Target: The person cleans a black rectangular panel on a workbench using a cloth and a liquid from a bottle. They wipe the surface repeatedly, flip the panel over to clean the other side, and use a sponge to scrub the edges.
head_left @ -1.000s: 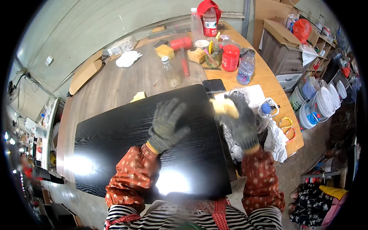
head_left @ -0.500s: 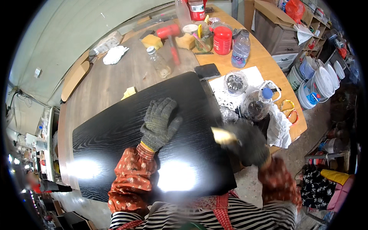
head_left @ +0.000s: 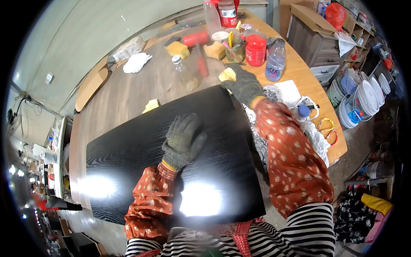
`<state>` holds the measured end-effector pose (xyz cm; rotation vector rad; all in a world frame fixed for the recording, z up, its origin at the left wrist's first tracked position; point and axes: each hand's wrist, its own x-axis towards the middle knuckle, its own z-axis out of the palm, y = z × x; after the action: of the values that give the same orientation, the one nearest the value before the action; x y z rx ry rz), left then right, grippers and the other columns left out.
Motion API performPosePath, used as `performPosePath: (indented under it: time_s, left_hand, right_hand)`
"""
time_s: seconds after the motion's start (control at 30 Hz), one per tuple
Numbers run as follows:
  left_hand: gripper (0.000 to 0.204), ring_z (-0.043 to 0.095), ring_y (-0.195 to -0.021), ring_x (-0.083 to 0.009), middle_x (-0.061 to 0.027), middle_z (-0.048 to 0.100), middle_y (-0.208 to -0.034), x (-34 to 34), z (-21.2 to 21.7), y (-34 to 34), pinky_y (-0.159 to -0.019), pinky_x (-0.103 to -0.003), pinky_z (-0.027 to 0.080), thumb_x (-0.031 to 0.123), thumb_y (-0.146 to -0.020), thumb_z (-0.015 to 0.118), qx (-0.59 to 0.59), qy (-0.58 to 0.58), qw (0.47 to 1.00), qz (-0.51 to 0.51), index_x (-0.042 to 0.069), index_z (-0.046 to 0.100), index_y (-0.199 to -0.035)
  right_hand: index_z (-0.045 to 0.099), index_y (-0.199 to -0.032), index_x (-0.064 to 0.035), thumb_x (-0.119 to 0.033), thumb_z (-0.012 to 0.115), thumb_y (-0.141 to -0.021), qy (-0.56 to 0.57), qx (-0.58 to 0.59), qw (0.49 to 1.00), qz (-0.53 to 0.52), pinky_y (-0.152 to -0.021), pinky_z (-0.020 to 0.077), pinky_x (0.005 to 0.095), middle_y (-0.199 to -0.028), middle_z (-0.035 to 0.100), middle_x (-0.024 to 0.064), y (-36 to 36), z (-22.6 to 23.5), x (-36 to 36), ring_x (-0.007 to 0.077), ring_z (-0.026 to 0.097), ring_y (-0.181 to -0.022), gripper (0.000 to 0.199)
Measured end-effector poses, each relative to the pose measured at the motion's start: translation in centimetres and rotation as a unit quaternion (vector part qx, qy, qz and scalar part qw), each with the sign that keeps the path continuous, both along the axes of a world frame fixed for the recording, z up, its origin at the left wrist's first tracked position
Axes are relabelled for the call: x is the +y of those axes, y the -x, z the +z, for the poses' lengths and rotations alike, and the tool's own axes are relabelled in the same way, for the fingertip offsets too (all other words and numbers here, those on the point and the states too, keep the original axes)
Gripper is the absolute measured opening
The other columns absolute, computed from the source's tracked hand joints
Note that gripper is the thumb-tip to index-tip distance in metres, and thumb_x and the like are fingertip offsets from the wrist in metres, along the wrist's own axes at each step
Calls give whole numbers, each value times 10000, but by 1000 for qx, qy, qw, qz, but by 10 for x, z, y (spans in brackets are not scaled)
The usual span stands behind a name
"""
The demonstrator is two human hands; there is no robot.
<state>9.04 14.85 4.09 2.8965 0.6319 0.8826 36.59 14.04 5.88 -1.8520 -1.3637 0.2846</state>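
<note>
A black wood-grain panel (head_left: 132, 147) lies on the table in front of me, its surface shining under reflected light. My left hand (head_left: 182, 143), in a grey knit glove, rests flat near its middle with the fingers stretched out. At the panel's far right corner, my gloved right hand (head_left: 246, 88) grips a small pale-yellow sponge (head_left: 227, 74). The sponge pokes out past the fingertips; whether it touches the panel's edge I cannot tell. Beneath my right forearm, a blue-capped bottle (head_left: 302, 112) and crumpled plastic are partly hidden.
Beyond the panel stand a clear glass bottle (head_left: 184, 75), a red canister (head_left: 255, 50) and a plastic water bottle (head_left: 275, 61). Yellow sponges (head_left: 177, 49) and a white cloth (head_left: 137, 63) lie farther back. Scissors (head_left: 327, 128) sit by the right table edge, with white buckets (head_left: 357, 100) beyond.
My right hand has gone from beside the panel's right edge to its far right corner, sponge still in its grip. My left hand stays on the panel; the view has shifted slightly.
</note>
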Motion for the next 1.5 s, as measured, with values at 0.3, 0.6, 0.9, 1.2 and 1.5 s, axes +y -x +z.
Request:
performPosePath:
  time_s: [0.3,0.6,0.9,1.2,1.5]
  left_hand:
    - [361,570,-1155,-366,-154,626,-1216,0,-18,15,-1035,-474,420,232,-848,714,-8,-10,1000,24,65,636,-1158]
    - [337,583,-1160,-345,-142,643,-1215,-6,-16,-2,-1017,-431,441,220,-883,694,30,2,999,24,63,645,-1177]
    - [334,583,-1149,-350,-157,629,-1227,-1,-32,-3,-1011,-435,441,288,-938,630,34,-43,998,15,79,635,-1199]
    - [326,577,-1096,-375,-172,632,-1170,-1,-31,5,-959,-467,447,292,-919,621,37,-63,995,-71,54,628,-1141]
    - [337,571,-1177,-366,-198,622,-1242,-15,-31,45,-1039,-450,425,245,-989,558,35,-98,980,-173,11,609,-1226]
  right_hand:
    - [597,-1245,-34,-164,787,-751,2,-62,993,96,-855,518,450,-1090,664,172,76,-52,-296,359,654,-972,545]
    - [627,-1163,-14,-173,787,-778,-160,-57,984,60,-848,527,437,-1052,684,157,57,-50,-234,346,662,-953,446]
    - [617,-1222,-38,-139,834,-733,-28,-45,998,-17,-816,540,402,-1063,692,150,115,-57,-400,320,685,-943,545]
    - [590,-1306,-108,-164,736,-800,-97,-160,900,-394,-823,508,433,-1115,682,113,240,-92,-364,289,646,-1018,530]
    - [564,-1291,-56,-231,756,-851,-254,24,886,-386,-821,550,377,-1092,677,165,228,-94,-378,263,681,-955,511]
